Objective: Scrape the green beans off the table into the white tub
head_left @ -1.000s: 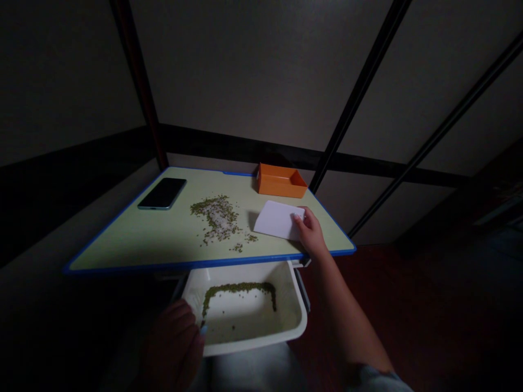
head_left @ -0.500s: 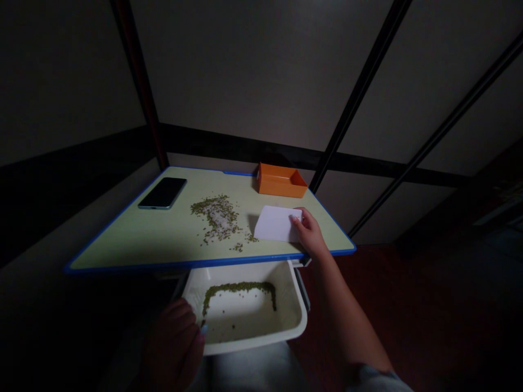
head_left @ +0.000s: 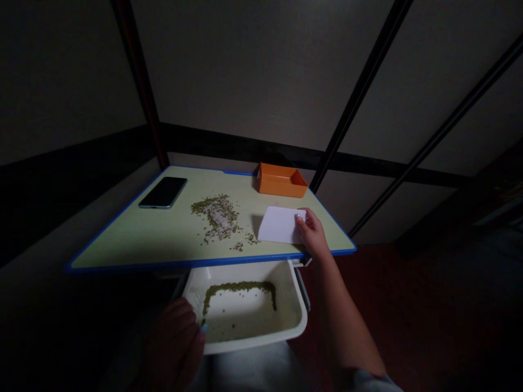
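My right hand (head_left: 314,234) pinches the right end of a white card (head_left: 280,224), tilted up with its lower edge at the tabletop. Left of the card, small green beans (head_left: 202,207) lie scattered, mixed with whitish grains (head_left: 222,216). A few stray beans (head_left: 238,247) sit close to the front edge. Below that edge is a white plastic tub (head_left: 300,325), with more green beans (head_left: 241,286) lined up along its back and sides. My left hand (head_left: 175,340), in deep shade, is closed at the tub's left rim and appears to grip it.
The pale green table (head_left: 134,242) has a blue edge strip. A dark-screened phone (head_left: 163,193) lies at its left, and an orange open box (head_left: 281,181) stands at the back right. Panelled walls (head_left: 253,71) rise behind the table. The surroundings are dim.
My right hand and the white card have shifted slightly to the right, away from the beans. My left hand and the tub look the same.
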### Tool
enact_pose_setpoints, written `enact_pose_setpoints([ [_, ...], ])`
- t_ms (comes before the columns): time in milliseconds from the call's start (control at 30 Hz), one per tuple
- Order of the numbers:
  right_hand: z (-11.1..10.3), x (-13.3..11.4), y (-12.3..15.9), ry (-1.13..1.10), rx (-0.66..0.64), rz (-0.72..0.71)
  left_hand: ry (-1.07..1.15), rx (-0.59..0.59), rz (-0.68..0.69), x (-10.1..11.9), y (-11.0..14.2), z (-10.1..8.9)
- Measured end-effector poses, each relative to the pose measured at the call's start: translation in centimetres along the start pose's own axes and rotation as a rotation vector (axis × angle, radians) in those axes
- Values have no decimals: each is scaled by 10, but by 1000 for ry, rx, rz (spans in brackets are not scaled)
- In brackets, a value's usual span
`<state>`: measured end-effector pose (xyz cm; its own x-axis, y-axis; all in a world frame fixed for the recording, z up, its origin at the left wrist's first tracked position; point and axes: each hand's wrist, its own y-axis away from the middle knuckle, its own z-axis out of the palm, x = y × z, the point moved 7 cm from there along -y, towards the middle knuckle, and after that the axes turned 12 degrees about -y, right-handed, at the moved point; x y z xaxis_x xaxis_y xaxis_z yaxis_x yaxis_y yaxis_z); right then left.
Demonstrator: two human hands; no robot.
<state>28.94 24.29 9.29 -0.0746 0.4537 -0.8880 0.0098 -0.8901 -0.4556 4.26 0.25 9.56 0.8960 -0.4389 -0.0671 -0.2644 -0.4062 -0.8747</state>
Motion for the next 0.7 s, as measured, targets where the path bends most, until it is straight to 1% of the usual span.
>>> enact_pose_setpoints([
  [167,-6,1,2,67,20,2,-7,5,6,0,4,-1],
  [300,-8,2,4,66,-1,19,-15,0,0,1,3,-2],
  [533,-3,-1,7,7,-60,47,-7,13,-16,-1,2,-2],
  [700,0,-3,7,47,-73,38,23,5,-26,-1,-1,-2],
])
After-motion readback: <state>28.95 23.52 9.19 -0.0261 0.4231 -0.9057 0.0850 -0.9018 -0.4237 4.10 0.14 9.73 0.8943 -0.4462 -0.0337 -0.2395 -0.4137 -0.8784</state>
